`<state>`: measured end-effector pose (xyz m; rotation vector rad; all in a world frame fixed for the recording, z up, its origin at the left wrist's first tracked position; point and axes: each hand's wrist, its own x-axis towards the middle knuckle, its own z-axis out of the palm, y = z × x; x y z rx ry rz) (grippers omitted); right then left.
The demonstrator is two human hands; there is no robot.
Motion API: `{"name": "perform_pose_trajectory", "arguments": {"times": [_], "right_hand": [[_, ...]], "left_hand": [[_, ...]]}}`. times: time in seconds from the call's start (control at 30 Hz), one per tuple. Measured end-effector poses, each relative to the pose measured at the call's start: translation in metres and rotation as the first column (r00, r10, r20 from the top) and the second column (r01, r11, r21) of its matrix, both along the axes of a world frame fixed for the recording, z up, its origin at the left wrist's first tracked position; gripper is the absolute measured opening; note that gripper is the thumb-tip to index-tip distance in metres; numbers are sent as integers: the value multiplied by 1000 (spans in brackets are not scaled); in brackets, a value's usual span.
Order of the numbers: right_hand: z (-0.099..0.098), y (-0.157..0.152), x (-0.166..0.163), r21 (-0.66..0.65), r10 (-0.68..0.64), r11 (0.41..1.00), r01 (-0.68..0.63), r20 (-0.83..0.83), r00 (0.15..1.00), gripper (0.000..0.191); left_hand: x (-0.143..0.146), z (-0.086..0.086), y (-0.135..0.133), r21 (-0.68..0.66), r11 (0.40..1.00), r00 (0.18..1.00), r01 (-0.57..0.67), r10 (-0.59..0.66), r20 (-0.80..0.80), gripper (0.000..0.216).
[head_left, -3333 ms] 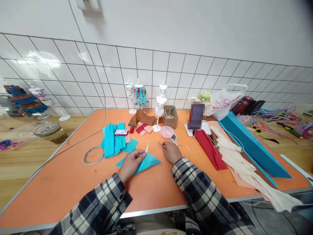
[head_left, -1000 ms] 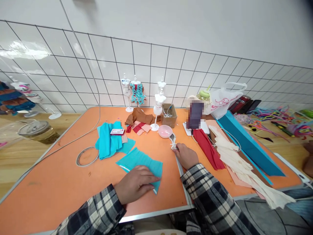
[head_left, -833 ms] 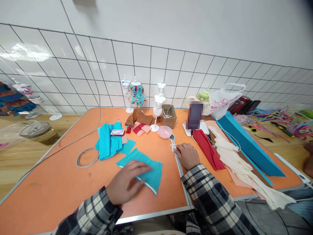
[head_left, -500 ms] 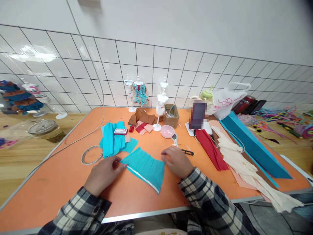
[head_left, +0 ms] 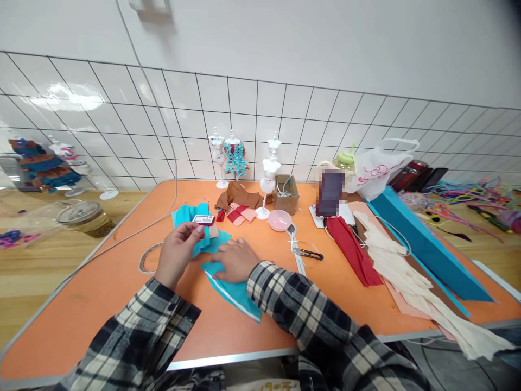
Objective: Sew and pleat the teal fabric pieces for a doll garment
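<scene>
A turquoise piece of fabric [head_left: 240, 297] with a white strip along its near edge lies on the orange table. My right hand [head_left: 234, 260] rests over its upper left part, fingers spread and touching the cloth. Just to the left, my left hand [head_left: 181, 250] is raised with thumb and fingertips pinched together; anything between them is too small to make out. Behind the left hand lies a folded turquoise cloth [head_left: 189, 213] with a small red and white box [head_left: 203, 219] on top. A metal ring [head_left: 147, 258] sits partly behind my left wrist.
Black thread snips [head_left: 308, 253] and a pink bowl [head_left: 279, 220] lie right of centre. White dress forms [head_left: 269, 174], a cardboard box [head_left: 286, 194] and brown fabric [head_left: 238, 195] stand or lie behind. Red cloth [head_left: 354, 252] and cream cloth [head_left: 391, 266] cover the right side.
My left hand has let go of the fabric's left corner and risen, pinched. My right hand has moved left from the fabric's right edge onto its upper left part.
</scene>
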<state>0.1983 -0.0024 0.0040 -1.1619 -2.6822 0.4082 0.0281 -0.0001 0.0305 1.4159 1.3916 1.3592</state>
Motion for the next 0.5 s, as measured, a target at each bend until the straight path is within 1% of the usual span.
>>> {"name": "perform_pose_trajectory", "arguments": {"times": [0.07,0.13,0.2,0.27,0.33,0.4,0.43,0.47,0.5], "right_hand": [[-4,0,-6,8,-35,999,35,27,999,38],[-5,-1,-3,-34,-59,998,60,26,998,29],[-2,-3,7,-64,-100,993,98,-26,995,20],[2,-4,21,-55,-205,979,199,-172,963,16],[5,-6,34,-60,-299,953,298,-366,881,14],[6,-7,43,-123,-357,930,347,-532,768,13],[6,-6,47,-169,-393,914,368,-590,705,13],[4,-6,51,-218,-436,893,393,-635,638,14],[3,-5,54,-269,-482,867,420,-670,565,16]], "left_hand": [[-1,-7,2,57,995,997,-78,76,34,32],[-5,-16,2,69,993,994,-100,97,45,33],[-8,-22,0,52,997,998,-57,55,36,33],[-8,-26,-3,6,998,998,56,-56,1,36],[1,-29,-7,-76,970,970,231,-235,-56,43],[15,-32,-14,-159,900,900,405,-423,-107,49],[22,-35,-18,-182,867,863,464,-489,-128,51],[30,-37,-22,-213,844,837,491,-526,-153,53],[35,-40,-25,-247,834,821,494,-541,-183,53]]}}
